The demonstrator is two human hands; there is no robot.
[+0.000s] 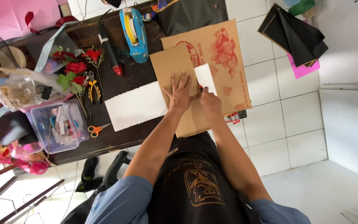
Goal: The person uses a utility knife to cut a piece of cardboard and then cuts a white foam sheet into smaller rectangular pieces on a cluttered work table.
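Two hands on the cardboard

Both of my hands work at the near edge of the dark wooden table [125, 74]. My left hand [180, 94] lies flat with fingers spread wide, pressing on a plain brown cardboard sheet [172, 66] that rests over a white paper sheet [135, 107]. My right hand [209, 102] is closed around a small tool with a red tip (I cannot tell what kind; most of it is hidden in my fist), set just beside my left hand on the cardboard, at the lower edge of a narrow white strip [206, 77]. Under all of it lies a larger cardboard panel with red print [224, 54], hanging past the table's edge over the white tiled floor [278, 120].

Further left sit a blue tape dispenser [133, 33], red artificial flowers [77, 66], yellow-handled pliers [93, 88], orange scissors [96, 130] and a clear plastic box [56, 126] of small bits. Black and pink sheets [297, 39] lie well apart on the floor.
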